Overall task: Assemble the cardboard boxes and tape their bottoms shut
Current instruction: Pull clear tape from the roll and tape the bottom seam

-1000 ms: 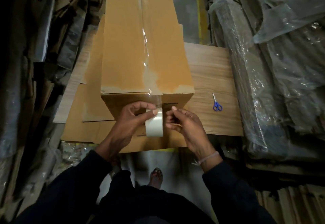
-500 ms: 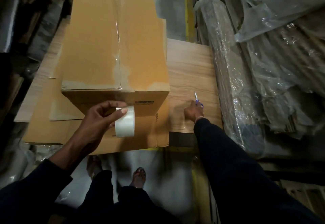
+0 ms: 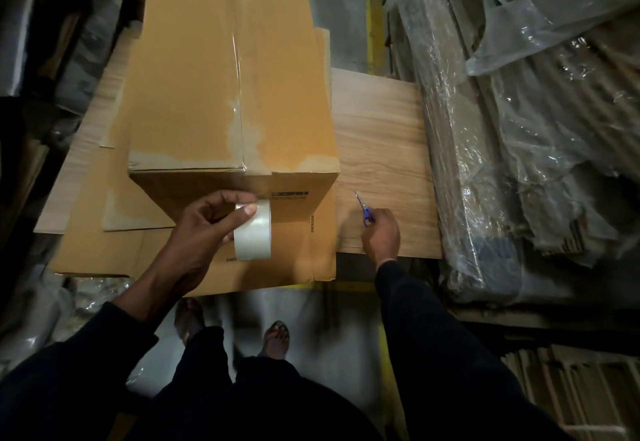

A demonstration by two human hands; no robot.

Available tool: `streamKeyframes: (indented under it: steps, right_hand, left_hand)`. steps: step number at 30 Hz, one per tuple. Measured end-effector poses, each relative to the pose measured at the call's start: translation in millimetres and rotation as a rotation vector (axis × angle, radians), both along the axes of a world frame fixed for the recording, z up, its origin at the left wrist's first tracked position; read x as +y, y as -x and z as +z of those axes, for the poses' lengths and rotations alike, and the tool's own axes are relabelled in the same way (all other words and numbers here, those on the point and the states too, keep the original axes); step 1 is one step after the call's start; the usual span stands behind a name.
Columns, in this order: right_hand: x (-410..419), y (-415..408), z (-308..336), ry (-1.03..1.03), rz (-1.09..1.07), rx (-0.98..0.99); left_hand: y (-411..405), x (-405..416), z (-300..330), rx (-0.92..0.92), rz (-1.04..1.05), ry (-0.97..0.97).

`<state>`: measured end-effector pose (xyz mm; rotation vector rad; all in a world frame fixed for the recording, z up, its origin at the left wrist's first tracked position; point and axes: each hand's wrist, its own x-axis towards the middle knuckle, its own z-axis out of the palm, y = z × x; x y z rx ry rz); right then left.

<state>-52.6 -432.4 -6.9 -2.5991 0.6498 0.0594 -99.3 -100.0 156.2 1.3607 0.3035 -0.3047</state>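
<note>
An assembled brown cardboard box (image 3: 194, 87) stands on the wooden table (image 3: 381, 135), bottom flaps up, with clear tape running along its centre seam and down the near face. My left hand (image 3: 204, 232) grips the clear tape roll (image 3: 254, 232) against the box's near face, thumb on the roll, the tape still joined to the box. My right hand (image 3: 381, 236) curls around the blue-handled scissors (image 3: 364, 207) on the table, right of the box, their blades pointing away from me.
Flat cardboard sheets (image 3: 104, 243) lie under the box and stick out at the left and front. Plastic-wrapped bundles of flat cardboard (image 3: 485, 163) are stacked along the right. More cardboard and plastic crowd the left side. My feet stand on the floor below the table edge.
My right hand left the tape roll, reached right to the scissors and now closes on them. My left hand has kept the roll at the box's near face.
</note>
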Motion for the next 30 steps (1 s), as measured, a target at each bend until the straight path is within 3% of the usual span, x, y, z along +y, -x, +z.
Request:
streamKeyframes:
  steps: [4, 12, 17, 20, 23, 26, 30]
  right_hand:
    - [-8.7, -19.0, 0.1, 0.053, -0.059, 0.064]
    - [0.7, -25.2, -1.1, -0.093, -0.188, 0.207]
    - [14.2, -11.1, 27.1, -0.9, -0.372, 0.096]
    - [22.4, 0.5, 56.3, -1.202, -0.275, -0.005]
    - [30.9, 6.8, 90.1, -1.335, -0.162, -0.082]
    - [36.0, 8.4, 133.2, -1.32, -0.014, -0.136]
    - [40.0, 7.7, 195.2, -1.157, 0.248, -0.151]
  left_hand:
    - [-0.2, 0.2, -0.5, 0.002, 0.005, -0.013]
    - [-2.1, -1.1, -2.3, 0.014, 0.012, 0.019]
    - [-5.9, 1.5, -8.8, 0.025, 0.0, 0.012]
    - [-8.0, 4.4, -11.4, 0.012, -0.04, 0.006]
    - [-9.5, 5.9, -12.2, 0.011, -0.056, 0.016]
    - [-10.6, 6.3, -11.9, 0.013, -0.06, 0.021]
    - [-9.0, 5.1, -8.7, 0.026, -0.046, 0.061]
